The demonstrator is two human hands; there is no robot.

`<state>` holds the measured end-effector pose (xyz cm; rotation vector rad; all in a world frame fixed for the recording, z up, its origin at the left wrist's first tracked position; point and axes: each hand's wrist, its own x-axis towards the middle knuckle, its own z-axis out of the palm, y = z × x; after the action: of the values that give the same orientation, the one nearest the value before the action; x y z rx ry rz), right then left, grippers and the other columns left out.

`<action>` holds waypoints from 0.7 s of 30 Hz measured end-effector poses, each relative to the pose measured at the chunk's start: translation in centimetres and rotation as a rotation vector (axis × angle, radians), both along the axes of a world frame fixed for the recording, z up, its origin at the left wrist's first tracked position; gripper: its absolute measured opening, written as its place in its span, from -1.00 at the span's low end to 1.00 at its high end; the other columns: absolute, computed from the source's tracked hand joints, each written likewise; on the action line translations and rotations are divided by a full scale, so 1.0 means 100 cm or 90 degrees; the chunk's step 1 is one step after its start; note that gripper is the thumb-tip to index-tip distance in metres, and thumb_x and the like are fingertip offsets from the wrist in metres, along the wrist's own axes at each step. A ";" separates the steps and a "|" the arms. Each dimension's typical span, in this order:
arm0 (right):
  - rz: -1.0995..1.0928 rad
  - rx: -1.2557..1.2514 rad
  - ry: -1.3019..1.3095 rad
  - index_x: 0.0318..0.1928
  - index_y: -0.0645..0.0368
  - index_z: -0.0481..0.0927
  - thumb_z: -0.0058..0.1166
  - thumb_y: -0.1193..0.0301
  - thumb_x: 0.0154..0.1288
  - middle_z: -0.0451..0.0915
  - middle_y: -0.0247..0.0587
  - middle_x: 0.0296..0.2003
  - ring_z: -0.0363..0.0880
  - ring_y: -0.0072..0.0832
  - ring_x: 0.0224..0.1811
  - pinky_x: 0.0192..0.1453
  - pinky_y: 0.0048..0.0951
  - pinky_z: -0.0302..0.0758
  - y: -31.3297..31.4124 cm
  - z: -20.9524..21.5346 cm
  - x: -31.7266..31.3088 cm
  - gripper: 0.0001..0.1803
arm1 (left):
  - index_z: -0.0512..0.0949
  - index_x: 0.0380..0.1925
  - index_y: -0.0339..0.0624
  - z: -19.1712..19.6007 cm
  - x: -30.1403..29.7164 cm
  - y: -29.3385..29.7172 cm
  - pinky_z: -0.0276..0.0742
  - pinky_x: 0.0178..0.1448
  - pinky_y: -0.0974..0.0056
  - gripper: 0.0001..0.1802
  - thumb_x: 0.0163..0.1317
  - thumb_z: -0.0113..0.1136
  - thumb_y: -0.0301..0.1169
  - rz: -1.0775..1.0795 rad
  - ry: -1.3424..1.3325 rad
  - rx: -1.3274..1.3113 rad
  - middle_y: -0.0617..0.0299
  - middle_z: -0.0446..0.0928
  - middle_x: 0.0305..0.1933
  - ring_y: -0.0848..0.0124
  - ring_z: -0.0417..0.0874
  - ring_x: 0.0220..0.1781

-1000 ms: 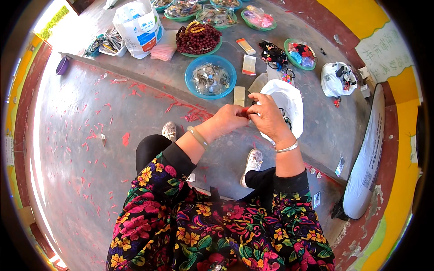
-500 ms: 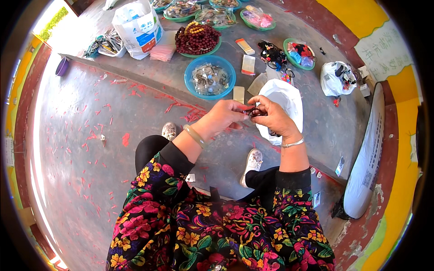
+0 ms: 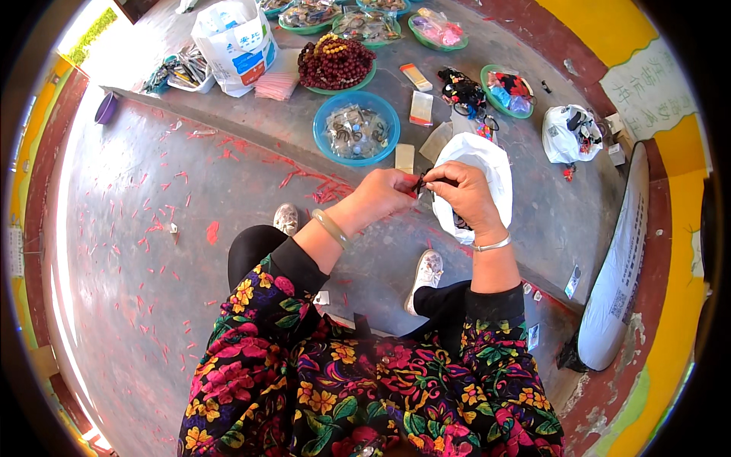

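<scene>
My left hand [image 3: 382,194] pinches a small dark cord [image 3: 420,183], and my right hand [image 3: 467,199] grips the same cord from the other side with thumb and forefinger. Fingers cover most of the cord, so its full shape cannot be made out. Just below and behind my right hand a white plastic bag [image 3: 496,161] stands open, with some dark things inside. A translucent blue basin [image 3: 318,143] of small clear packets and dark loops sits beyond my left hand. Close to the fingertips lies a beige rectangular block [image 3: 404,159].
A green tray of dark red beads [image 3: 335,68] and a white carrier bag [image 3: 236,49] stand at the back. Right of these lie a dark heap of cords [image 3: 461,91], a green basin [image 3: 487,80] and a stuffed white bag [image 3: 567,135]. Red scraps [image 3: 324,185] litter the floor.
My right fingers have drawn together into a tighter pinch, and the dark cord has shifted slightly left toward my left fingertips. The whole view has moved a little.
</scene>
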<state>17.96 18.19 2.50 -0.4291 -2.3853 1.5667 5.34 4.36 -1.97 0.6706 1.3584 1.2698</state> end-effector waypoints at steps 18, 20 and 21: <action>0.045 0.293 -0.089 -0.09 0.04 0.45 0.00 0.53 0.05 0.63 -0.12 -0.38 0.62 -0.20 -0.28 -0.26 -0.31 0.51 -0.015 0.006 -0.001 -0.65 | 0.44 -0.03 -0.38 0.004 0.004 0.003 0.61 -0.09 0.26 -0.63 0.36 -0.19 -0.32 0.019 -0.028 -0.021 0.10 0.48 -0.17 0.37 0.58 -0.18; 0.095 0.275 -0.111 -0.08 0.04 0.43 -0.02 0.52 0.05 0.63 -0.10 -0.37 0.62 -0.16 -0.27 -0.25 -0.28 0.51 -0.013 0.005 -0.002 -0.65 | 0.45 -0.03 -0.37 0.002 0.005 0.003 0.60 -0.10 0.27 -0.64 0.35 -0.18 -0.33 0.014 -0.030 -0.006 0.12 0.48 -0.17 0.40 0.57 -0.20; 0.081 0.253 -0.096 -0.08 0.06 0.43 -0.01 0.53 0.05 0.63 -0.12 -0.36 0.63 -0.21 -0.28 -0.26 -0.31 0.51 -0.012 0.004 -0.001 -0.65 | 0.45 -0.03 -0.37 0.000 0.006 0.003 0.60 -0.11 0.28 -0.64 0.35 -0.18 -0.34 0.015 -0.033 0.003 0.13 0.48 -0.17 0.41 0.57 -0.21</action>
<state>17.84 17.01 2.86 -0.3242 -2.8021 1.0941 5.98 4.61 -1.93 0.6222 1.3240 1.3019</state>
